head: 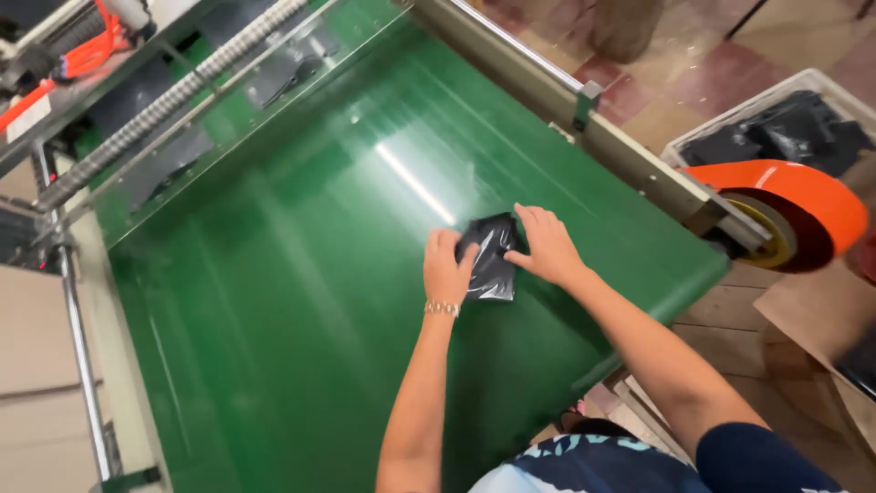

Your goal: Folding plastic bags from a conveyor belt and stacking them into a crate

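A small black plastic-wrapped packet (493,260) lies flat on the green conveyor belt (301,301). My left hand (445,267) presses on its left edge, thumb on the wrapping. On its upper right side rests my right hand (547,245), fingers spread over the corner. Both hands hold the packet down against the belt. A thin bracelet circles my left wrist.
A metal side rail (584,128) borders the belt on the right. An orange roll (794,210) sits at the rail's end. Behind it stands a white bin (776,128) with several black packets. A threaded rod (164,100) and machine frame run along the belt's far left.
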